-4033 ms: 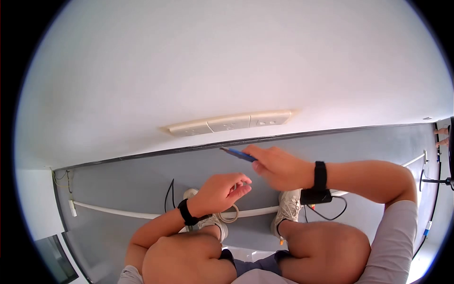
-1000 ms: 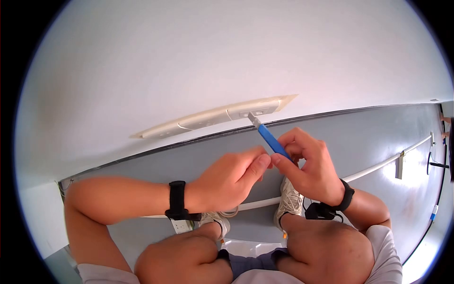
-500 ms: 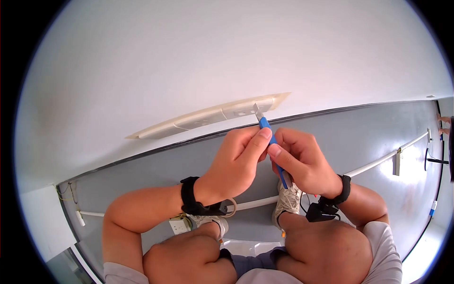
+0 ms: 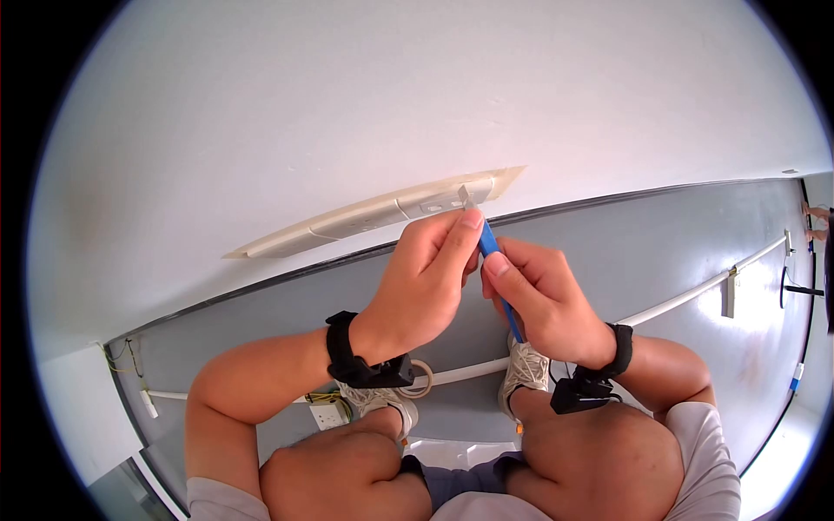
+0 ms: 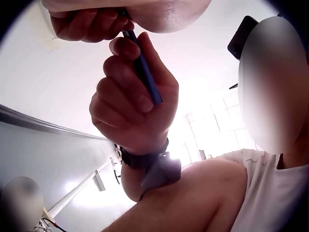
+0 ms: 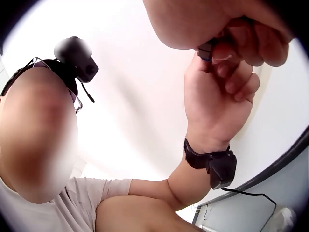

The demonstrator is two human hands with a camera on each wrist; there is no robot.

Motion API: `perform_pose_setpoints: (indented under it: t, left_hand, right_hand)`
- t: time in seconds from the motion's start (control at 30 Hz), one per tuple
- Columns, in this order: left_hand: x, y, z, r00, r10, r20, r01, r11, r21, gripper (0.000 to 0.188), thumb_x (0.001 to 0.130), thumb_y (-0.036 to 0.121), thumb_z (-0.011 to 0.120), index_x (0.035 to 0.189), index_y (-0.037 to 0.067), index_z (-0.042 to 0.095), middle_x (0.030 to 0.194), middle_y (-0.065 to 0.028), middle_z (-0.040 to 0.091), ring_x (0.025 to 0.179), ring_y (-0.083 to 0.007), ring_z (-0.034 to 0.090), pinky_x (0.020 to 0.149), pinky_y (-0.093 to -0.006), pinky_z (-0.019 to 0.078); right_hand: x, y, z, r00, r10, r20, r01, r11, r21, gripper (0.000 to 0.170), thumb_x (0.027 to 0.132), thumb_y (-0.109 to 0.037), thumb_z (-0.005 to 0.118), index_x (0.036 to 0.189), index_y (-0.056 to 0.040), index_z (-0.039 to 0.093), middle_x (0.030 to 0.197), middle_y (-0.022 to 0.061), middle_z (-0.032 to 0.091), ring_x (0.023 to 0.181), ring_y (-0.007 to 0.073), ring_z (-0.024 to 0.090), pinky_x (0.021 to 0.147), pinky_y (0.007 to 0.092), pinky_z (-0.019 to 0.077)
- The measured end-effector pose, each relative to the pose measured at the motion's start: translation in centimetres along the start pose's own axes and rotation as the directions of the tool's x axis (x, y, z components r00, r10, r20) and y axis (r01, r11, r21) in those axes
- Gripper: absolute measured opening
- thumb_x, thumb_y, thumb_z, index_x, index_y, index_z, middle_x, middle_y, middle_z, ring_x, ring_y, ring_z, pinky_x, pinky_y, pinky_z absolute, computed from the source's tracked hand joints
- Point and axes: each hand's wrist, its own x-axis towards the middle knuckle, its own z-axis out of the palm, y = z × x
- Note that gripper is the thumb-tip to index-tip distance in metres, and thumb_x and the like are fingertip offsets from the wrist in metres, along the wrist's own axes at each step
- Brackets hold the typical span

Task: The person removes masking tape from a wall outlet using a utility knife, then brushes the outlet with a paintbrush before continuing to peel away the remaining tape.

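The left hand pinched the blue cutter close to its metal end, while the right hand, just beside it, gripped the lower part with thumb and curled fingers. The cutter slanted through both hands, its metal end pointing beyond the left hand at the white socket panel; whether they touched could not be told. Beneath the right hand stood a pale shoe.
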Motion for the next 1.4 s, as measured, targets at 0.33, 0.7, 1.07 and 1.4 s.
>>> perform_pose_setpoints:
  t: [0.33,0.7,1.07,1.4]
  left_hand:
    - [0.2,0.0,0.2,0.999,-0.033,-0.007,0.033,0.998,-0.049,0.046,0.113,0.034,0.045,0.077,0.006,0.048,0.067,0.0046,0.042,0.061,-0.0057,0.035,0.055,-0.0260,0.0324]
    - [0.4,0.2,0.3,0.999,-0.030,-0.027,0.030,1.000,-0.010,0.045,0.112,0.030,0.045,0.074,0.005,0.047,0.065,0.0043,0.041,0.062,-0.0056,0.034,0.054,-0.0275,0.0307]
    - [0.3,0.0,0.6,0.998,-0.029,-0.048,0.028,0.999,-0.026,0.045,0.111,0.033,0.047,0.075,0.007,0.050,0.066,0.0042,0.043,0.060,-0.0056,0.036,0.054,-0.0256,0.0315]
    - [-0.8,0.4,0.1,0.998,-0.030,-0.047,0.035,0.993,0.113,0.042,0.112,0.035,0.048,0.083,0.005,0.057,0.066,0.0049,0.044,0.059,-0.0042,0.034,0.051,-0.0232,0.0267]
  right_hand:
    - [0.2,0.7,0.0,0.998,-0.037,-0.050,0.037,0.999,0.006,0.032,0.110,-0.022,0.050,0.092,0.0021,0.062,0.066,-0.0023,0.049,0.061,0.0054,0.038,0.052,0.0282,0.0339]
    - [0.0,0.0,-0.4,0.999,0.042,-0.015,-0.040,0.995,0.086,0.034,0.111,-0.023,0.048,0.090,0.0014,0.061,0.068,-0.0013,0.052,0.063,0.0059,0.044,0.055,0.0270,0.0386]
    - [0.1,0.2,-0.9,0.997,0.080,0.022,-0.081,0.992,0.097,0.038,0.110,-0.025,0.048,0.082,-0.0023,0.058,0.065,-0.0017,0.051,0.059,0.0059,0.045,0.052,0.0264,0.0378]
    - [0.1,-1.4,-4.1,0.990,0.116,0.079,-0.111,0.992,-0.066,0.033,0.108,-0.020,0.049,0.084,-0.0006,0.060,0.060,0.0004,0.051,0.052,0.0091,0.044,0.049,0.0283,0.0346]
